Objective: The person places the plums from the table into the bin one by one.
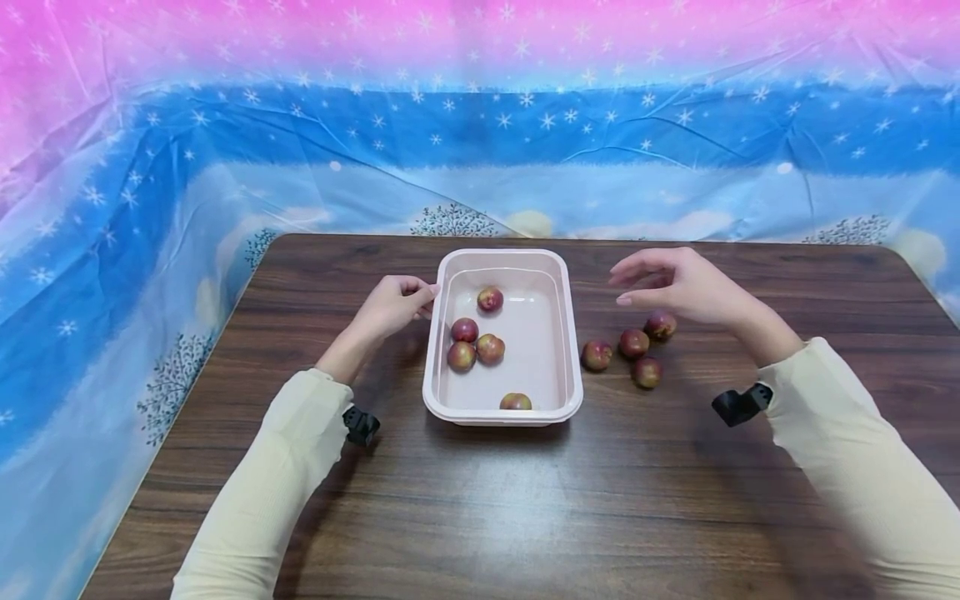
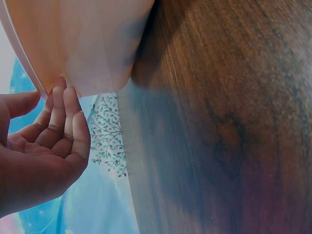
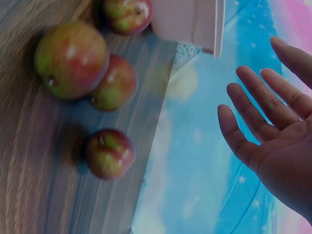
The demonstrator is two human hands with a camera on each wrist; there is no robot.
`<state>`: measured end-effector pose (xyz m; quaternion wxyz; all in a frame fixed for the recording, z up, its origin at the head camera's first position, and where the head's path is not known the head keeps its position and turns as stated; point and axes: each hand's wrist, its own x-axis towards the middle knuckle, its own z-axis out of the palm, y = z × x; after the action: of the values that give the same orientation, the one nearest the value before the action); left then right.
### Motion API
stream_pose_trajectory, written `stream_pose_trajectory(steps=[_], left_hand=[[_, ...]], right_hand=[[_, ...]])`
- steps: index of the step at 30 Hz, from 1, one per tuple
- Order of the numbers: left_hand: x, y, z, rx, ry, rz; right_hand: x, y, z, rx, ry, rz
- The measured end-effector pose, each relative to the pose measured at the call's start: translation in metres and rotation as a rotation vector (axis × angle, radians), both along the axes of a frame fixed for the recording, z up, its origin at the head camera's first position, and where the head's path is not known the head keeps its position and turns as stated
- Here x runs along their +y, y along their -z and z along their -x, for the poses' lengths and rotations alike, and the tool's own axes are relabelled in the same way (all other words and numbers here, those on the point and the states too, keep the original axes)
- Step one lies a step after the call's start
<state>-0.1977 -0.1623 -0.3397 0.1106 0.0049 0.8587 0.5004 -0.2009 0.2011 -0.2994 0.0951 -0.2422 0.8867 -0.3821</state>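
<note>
A pink rectangular tray (image 1: pixel 537 335) stands mid-table and holds several red-green fruits (image 1: pixel 490 348). Several more of the same fruits (image 1: pixel 633 342) lie on the wood just right of it. My left hand (image 1: pixel 423 296) is at the tray's left rim; in the left wrist view its loosely curled fingers (image 2: pixel 62 105) touch the tray's (image 2: pixel 87 39) edge without clasping it. My right hand (image 1: pixel 626 287) hovers open above the loose fruits, holding nothing. The right wrist view shows its spread fingers (image 3: pixel 253 97) beside the fruits (image 3: pixel 72 58) and a corner of the tray (image 3: pixel 195 19).
The dark wooden table (image 1: pixel 480 500) is hemmed in at the back and left by a blue and pink starry cloth (image 1: pixel 480 150). Small black camera mounts (image 1: pixel 362 425) sit at both wrists of my cream sleeves.
</note>
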Motion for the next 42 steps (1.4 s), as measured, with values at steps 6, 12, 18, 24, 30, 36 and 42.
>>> stream_pose_trajectory(steps=[6, 12, 18, 24, 30, 36, 42], left_hand=[[0.000, 0.000, 0.000, -0.002, -0.002, 0.005], [-0.001, 0.001, 0.000, -0.005, 0.000, 0.002], [-0.001, 0.002, 0.000, 0.010, -0.001, -0.008], [-0.001, 0.003, 0.000, 0.016, -0.009, -0.024], [0.000, 0.003, -0.001, 0.024, -0.010, -0.023], [0.000, 0.004, -0.001, 0.021, -0.015, -0.025], [0.000, 0.004, 0.000, 0.017, -0.019, -0.031]], right_hand=[[0.017, 0.001, -0.002, 0.013, 0.040, -0.012], [0.032, 0.006, -0.003, 0.012, 0.075, -0.012], [0.046, 0.016, -0.005, 0.014, 0.109, -0.030], [0.056, 0.027, -0.008, 0.038, 0.125, -0.036], [0.064, 0.033, -0.009, 0.007, 0.150, -0.039], [0.070, 0.045, -0.007, -0.004, 0.145, -0.051], [0.073, 0.056, -0.005, -0.021, 0.131, -0.049]])
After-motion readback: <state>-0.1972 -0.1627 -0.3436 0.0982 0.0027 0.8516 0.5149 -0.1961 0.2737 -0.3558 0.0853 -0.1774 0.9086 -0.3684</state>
